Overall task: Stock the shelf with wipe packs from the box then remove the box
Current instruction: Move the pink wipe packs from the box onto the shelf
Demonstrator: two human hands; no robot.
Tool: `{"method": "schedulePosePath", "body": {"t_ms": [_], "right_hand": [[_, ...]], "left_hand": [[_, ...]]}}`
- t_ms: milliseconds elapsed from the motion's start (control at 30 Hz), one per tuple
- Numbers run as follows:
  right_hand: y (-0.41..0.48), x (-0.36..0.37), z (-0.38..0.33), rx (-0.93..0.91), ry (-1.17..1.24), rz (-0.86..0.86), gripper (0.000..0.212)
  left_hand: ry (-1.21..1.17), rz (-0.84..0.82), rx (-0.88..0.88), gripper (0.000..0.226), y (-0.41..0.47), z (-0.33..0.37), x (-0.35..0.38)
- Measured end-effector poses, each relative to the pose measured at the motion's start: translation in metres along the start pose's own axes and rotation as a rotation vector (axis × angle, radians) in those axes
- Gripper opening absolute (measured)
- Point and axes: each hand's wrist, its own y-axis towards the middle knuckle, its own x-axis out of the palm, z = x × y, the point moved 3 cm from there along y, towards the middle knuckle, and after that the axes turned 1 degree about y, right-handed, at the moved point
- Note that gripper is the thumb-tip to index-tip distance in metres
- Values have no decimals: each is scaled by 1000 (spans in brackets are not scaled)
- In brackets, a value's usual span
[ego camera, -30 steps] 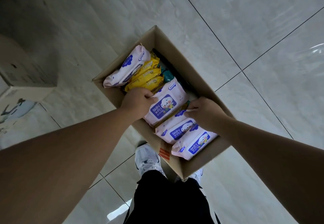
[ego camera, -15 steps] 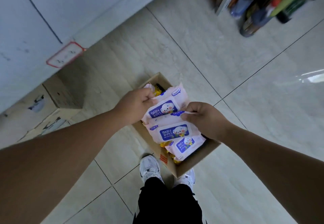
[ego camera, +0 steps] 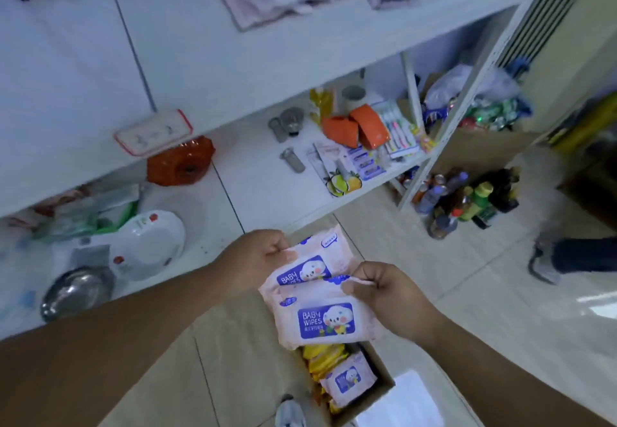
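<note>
My left hand [ego camera: 258,254] grips the edge of a pink baby wipe pack [ego camera: 314,259] and my right hand [ego camera: 384,296] pinches the top seam of a second pink wipe pack [ego camera: 325,321]. Both packs hang above the cardboard box [ego camera: 374,396] on the floor. Inside the box lie another pink pack [ego camera: 349,381] and yellow packs [ego camera: 322,358]. The white shelf [ego camera: 260,179] stands just beyond my hands.
The low shelf holds a steel bowl [ego camera: 78,291], a white bag [ego camera: 147,246], an orange dish [ego camera: 182,161], orange boxes [ego camera: 355,127] and toothbrushes [ego camera: 399,129]. Bottles [ego camera: 467,199] stand on the floor at right. Another person's shoe [ego camera: 542,263] is at far right.
Both hands have lifted the two pink packs up out of the box. My view has swung up from the floor to the shelf.
</note>
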Motion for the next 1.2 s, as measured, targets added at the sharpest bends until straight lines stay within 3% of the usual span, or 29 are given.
{"method": "schedulePosePath", "body": {"t_ms": [267,500,833,1200], "right_hand": [[-67,49,-192,-277,-139,-217,28],[-108,130,-304,-478,-287,-322,32],[-131,300,-393,-620,-434,-398,22],[-107,481,-419,-611,-324,-424,21]], "left_hand": [[109,183,0,22,-122,81,-171],[218,343,-26,23,-239,95,-279],[347,509,-95,18,-370,22,-394],[431,523,-138,20,-432,-102,-508]]}}
